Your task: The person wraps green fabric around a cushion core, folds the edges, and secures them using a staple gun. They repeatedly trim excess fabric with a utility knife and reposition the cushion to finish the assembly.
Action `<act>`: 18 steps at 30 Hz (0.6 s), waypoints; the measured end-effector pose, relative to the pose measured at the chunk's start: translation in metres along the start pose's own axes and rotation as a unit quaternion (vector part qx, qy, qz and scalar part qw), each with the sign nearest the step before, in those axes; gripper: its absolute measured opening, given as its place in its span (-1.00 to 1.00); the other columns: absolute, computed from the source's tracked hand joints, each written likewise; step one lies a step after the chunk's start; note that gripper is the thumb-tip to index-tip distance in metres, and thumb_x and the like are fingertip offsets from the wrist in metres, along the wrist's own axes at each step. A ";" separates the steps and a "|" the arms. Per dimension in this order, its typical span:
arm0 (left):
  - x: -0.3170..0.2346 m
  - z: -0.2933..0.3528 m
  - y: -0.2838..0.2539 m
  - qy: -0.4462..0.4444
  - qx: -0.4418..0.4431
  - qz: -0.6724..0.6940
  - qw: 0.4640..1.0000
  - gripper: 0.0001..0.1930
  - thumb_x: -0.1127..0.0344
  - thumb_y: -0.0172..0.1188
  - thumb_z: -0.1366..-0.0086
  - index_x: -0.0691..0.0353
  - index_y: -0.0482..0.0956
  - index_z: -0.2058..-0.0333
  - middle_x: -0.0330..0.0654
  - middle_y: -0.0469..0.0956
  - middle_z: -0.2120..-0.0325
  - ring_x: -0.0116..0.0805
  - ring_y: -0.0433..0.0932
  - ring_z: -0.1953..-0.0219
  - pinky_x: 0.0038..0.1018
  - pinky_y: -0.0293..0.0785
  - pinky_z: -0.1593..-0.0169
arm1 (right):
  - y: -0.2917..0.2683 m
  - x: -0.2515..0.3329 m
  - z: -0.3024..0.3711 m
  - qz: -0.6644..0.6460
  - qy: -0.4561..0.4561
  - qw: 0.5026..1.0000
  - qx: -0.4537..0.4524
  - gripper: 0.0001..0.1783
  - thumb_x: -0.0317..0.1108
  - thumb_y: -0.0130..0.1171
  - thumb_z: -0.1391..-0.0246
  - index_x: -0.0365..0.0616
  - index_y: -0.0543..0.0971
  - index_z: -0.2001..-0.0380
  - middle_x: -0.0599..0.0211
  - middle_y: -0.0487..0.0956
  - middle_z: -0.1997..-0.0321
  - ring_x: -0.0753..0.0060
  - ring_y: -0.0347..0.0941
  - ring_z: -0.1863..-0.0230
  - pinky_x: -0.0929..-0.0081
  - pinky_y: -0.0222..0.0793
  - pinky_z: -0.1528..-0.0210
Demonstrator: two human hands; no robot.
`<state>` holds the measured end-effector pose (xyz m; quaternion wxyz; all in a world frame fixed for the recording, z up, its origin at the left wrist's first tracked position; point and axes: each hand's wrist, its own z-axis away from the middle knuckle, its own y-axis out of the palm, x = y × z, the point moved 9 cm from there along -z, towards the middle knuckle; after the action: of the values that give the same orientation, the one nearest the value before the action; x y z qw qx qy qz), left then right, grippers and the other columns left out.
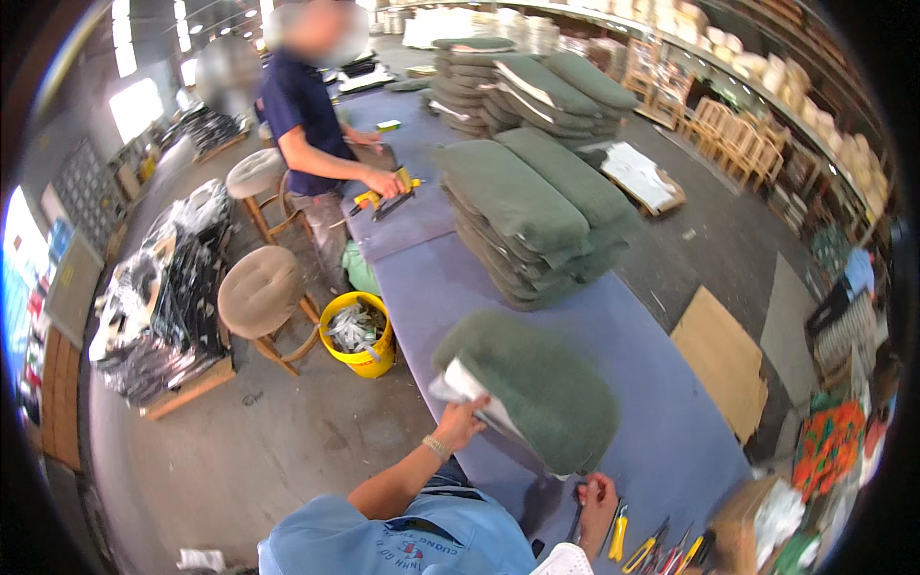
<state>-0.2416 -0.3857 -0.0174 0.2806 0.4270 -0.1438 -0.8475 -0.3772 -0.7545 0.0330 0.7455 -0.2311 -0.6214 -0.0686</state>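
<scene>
A dark green upholstered cushion [537,388] lies on the blue-grey covered table [652,359] in front of me, with white lining [465,380] showing along its left edge. My left hand [462,425], a watch on its wrist, is closed on that near left edge. My right hand [599,495] is by the cushion's near corner, its fingers drawn together around something small and dark that I cannot make out. Beside it lie a yellow-handled hand tool [619,532] and several pliers and screwdriver-like tools [661,554].
Stacks of green cushions [537,196] fill the table's middle and far end. Across on the left a co-worker [311,125] holds a yellow tool [383,196]. A yellow bucket of scraps [362,335] and padded stools [268,292] stand left of the table.
</scene>
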 end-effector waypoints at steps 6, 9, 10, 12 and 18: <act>0.060 0.038 -0.090 -0.062 -0.062 -0.022 0.996 -0.48 0.29 0.17 -0.40 0.32 0.35 -0.27 -0.02 0.54 -0.05 -0.13 0.66 0.05 -0.22 0.66 0.03 | 0.013 -0.140 -0.015 0.002 0.036 0.994 0.102 -0.76 -0.26 0.23 -0.31 -0.16 0.58 0.07 0.35 0.65 0.25 0.49 0.62 0.35 0.54 0.52 0.32; 0.026 0.038 -0.121 0.024 -0.173 -0.033 0.984 -0.55 0.30 0.18 -0.35 0.36 0.47 -0.17 -0.04 0.62 0.08 -0.22 0.67 0.14 -0.27 0.63 0.07 | 0.038 -0.124 -0.002 0.023 0.067 0.986 0.148 -0.75 -0.27 0.21 -0.32 -0.17 0.58 0.04 0.30 0.66 0.21 0.44 0.63 0.32 0.50 0.55 0.27; 0.012 0.031 -0.133 0.061 -0.212 -0.039 0.975 -0.60 0.31 0.18 -0.33 0.36 0.53 -0.10 -0.07 0.65 0.15 -0.26 0.67 0.17 -0.30 0.62 0.10 | 0.048 -0.115 -0.002 0.038 0.072 0.983 0.164 -0.75 -0.28 0.21 -0.33 -0.18 0.58 0.03 0.29 0.67 0.19 0.43 0.64 0.31 0.49 0.56 0.25; -0.019 0.017 -0.152 0.161 -0.277 -0.126 0.939 -0.67 0.30 0.20 -0.26 0.35 0.64 0.06 -0.13 0.68 0.31 -0.36 0.64 0.24 -0.36 0.55 0.15 | 0.073 -0.085 0.007 0.055 0.074 0.976 0.196 -0.74 -0.29 0.19 -0.33 -0.19 0.58 0.01 0.26 0.67 0.16 0.41 0.65 0.28 0.48 0.57 0.21; -0.063 -0.031 -0.105 0.263 -0.223 -0.398 0.850 -0.53 0.08 0.24 -0.26 0.23 0.65 -0.06 0.11 0.63 0.08 0.08 0.59 0.01 -0.14 0.50 -0.13 | 0.115 -0.035 0.039 0.002 0.111 0.974 0.196 -0.72 -0.26 0.22 -0.33 -0.20 0.59 0.02 0.29 0.67 0.17 0.44 0.63 0.24 0.47 0.57 0.16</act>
<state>-0.2235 -0.2635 -0.0459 0.0340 0.5802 0.3106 -0.7522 -0.3747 -0.6424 -0.0257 0.8409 -0.0727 -0.5353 0.0309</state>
